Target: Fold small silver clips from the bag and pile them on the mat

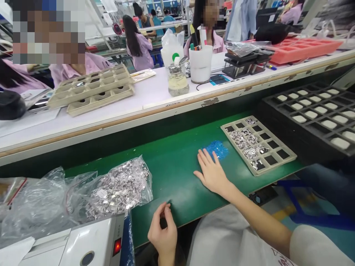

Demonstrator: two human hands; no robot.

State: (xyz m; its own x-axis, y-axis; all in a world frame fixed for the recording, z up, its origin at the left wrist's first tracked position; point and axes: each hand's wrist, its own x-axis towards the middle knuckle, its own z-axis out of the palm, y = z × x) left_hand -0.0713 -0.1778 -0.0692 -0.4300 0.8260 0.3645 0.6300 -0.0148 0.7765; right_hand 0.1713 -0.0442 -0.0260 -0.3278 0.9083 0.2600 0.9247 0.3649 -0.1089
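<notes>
My right hand (pixel 213 173) lies over the green work surface (pixel 177 184) with its fingers spread. Its fingertips reach the near edge of a loose pile of small blue pieces (pixel 219 149). By the front edge of the surface, my left hand (pixel 164 231) is closed, thumb and forefinger pinched together. A tiny dark bit seems to show at those fingertips, too small to name. Right of the blue pile sits a beige compartment tray (pixel 266 167), with small silvery pieces (pixel 246 142) heaped in and across several of its compartments.
A clear plastic bag of small silvery parts (pixel 119 186) lies at left, behind a white machine (pixel 91 240) with a lit red switch. Black trays with white pieces (pixel 310 113) stand at right. The raised shelf (pixel 155 92) holds a jar (pixel 178 81) and cup (pixel 200 62). Co-workers sit beyond.
</notes>
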